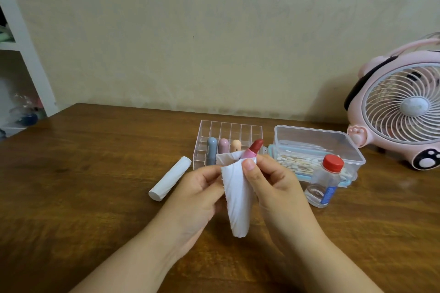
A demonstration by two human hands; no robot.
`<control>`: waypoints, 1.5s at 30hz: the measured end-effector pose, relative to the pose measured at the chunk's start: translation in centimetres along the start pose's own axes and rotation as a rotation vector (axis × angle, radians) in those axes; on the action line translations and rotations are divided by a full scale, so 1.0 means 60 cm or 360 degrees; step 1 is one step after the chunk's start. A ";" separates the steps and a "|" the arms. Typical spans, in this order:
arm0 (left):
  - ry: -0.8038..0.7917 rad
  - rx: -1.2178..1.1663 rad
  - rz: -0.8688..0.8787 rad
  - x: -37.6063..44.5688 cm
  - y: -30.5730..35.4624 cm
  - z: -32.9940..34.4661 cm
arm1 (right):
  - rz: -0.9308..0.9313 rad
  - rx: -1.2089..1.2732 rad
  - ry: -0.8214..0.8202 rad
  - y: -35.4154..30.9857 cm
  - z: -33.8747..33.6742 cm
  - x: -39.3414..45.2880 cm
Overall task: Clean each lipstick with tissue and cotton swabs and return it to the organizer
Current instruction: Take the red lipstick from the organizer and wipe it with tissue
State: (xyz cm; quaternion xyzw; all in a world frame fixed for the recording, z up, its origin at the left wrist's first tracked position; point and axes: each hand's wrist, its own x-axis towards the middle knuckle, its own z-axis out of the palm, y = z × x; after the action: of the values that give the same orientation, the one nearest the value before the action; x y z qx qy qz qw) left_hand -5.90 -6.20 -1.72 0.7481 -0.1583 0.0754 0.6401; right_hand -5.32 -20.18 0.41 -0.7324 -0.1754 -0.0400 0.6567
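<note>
Fingers (pixel 250 164) of the right hand (pixel 273 183) pinch tissue (pixel 238 197) around the lipstick (pixel 256 146); the left hand (pixel 202 188) grips its lower part. Twist gently, sparing the exposed bullet; organizer (pixel 209 129) waits just beyond.

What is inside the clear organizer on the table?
The organizer holds three capped lipsticks: blue, mauve and peach. The tissue and hands cover its front right slots, so those cannot be checked.
</note>
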 end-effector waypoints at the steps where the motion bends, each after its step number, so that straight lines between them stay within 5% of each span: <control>1: 0.0053 -0.0078 -0.0046 0.001 0.002 0.002 | 0.0001 -0.0006 0.0007 0.002 0.003 -0.001; 6: 0.0233 -0.0096 -0.0005 0.001 0.005 0.004 | 0.0023 -0.0006 0.0037 0.004 0.015 -0.004; 13: -0.0008 -0.0275 -0.0176 -0.006 0.024 0.004 | 0.0028 -0.0075 0.0026 0.001 -0.002 0.002; 23: 0.0302 -0.0063 -0.0078 -0.003 0.012 0.003 | 0.0090 0.0124 0.0031 0.003 0.016 -0.006; 32: 0.0163 -0.0033 -0.0119 -0.001 0.016 0.002 | 0.0066 0.0044 -0.0008 -0.002 0.004 -0.002; 45: 0.0263 -0.0125 -0.0103 0.000 0.004 0.002 | 0.0054 0.0171 0.0366 -0.001 0.021 -0.011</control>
State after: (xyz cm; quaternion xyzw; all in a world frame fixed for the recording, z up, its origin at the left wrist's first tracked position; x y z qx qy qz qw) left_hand -5.98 -6.34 -1.53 0.7183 -0.0836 0.1099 0.6819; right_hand -6.16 -19.09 0.10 -0.6895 -0.0885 -0.1031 0.7114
